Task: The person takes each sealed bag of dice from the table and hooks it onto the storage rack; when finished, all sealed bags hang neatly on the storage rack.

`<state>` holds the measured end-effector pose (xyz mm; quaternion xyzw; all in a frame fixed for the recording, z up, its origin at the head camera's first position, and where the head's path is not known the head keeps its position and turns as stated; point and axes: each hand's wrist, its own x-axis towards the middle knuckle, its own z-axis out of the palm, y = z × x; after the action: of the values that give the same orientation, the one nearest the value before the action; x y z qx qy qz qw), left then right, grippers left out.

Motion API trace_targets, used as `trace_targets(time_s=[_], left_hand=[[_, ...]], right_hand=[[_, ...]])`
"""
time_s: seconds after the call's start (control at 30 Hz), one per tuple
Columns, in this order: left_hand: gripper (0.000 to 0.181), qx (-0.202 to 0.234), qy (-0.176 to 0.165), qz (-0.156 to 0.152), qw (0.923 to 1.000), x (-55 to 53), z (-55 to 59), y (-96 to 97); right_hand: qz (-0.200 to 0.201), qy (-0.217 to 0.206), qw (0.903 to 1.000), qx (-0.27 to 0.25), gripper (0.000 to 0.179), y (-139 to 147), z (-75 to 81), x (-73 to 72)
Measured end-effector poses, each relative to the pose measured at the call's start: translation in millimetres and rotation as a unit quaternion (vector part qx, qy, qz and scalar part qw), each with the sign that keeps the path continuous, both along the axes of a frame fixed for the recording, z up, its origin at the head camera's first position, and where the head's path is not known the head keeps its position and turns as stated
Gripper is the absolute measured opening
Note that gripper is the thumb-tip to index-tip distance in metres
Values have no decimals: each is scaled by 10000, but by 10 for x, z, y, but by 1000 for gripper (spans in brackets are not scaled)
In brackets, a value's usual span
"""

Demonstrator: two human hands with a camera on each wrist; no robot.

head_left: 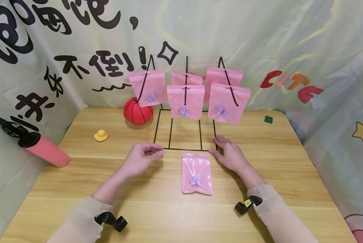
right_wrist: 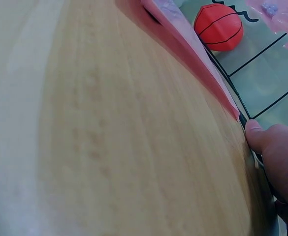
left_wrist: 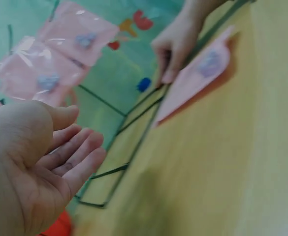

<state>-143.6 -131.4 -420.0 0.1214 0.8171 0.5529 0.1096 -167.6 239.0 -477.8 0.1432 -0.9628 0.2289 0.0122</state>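
Observation:
A black wire display rack [head_left: 185,149] stands on the table, with pink zip bags [head_left: 185,96] of purple dice hanging from its hooks. My right hand [head_left: 232,156] holds the rack's front right corner, thumb at the front bar and fingers along the side bar. In the right wrist view the thumb [right_wrist: 262,135] presses against the black wire. My left hand [head_left: 141,158] hovers near the rack's front left corner. Its fingers are loosely curled and hold nothing, as the left wrist view shows. Another pink zip bag [head_left: 197,168] with dice lies flat before the rack, between the hands.
A red ball [head_left: 138,111] sits at the rack's left, with a yellow rubber duck [head_left: 101,135] farther left. At the left table edge stands a pink bottle [head_left: 50,152] with a black top. A small green block [head_left: 268,119] lies at the back right. Printed cloth hangs behind.

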Motion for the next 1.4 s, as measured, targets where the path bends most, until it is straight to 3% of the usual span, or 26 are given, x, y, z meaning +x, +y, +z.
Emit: trace_targets(time_s=[0.2,0.33,0.53,1.0,1.17,1.4], left_hand=[[22,184,-699,-79,9974,93,-269,206],[22,429,-996,-183,9939,135,-340,318],[21,661,-1300,-211,9891,164,-383,440],[23,675,-2228,-99,9725,148,-376,649],[23,524,-2314,-44,9714,108,-400,713],[24,628,-2253,-153,9721,103,-408,769]], right_hand=[[-5,-65,10000,-10,66,4,4,-13],[-16,-104,9999,-5,66,4,12,-14],[-14,-121,9999,22,66,10,15,-15],[-30,-78,10000,-18,66,9,-7,-11],[-23,-81,10000,-41,66,11,-11,-8],[16,-39,10000,-36,67,15,-36,-16]])
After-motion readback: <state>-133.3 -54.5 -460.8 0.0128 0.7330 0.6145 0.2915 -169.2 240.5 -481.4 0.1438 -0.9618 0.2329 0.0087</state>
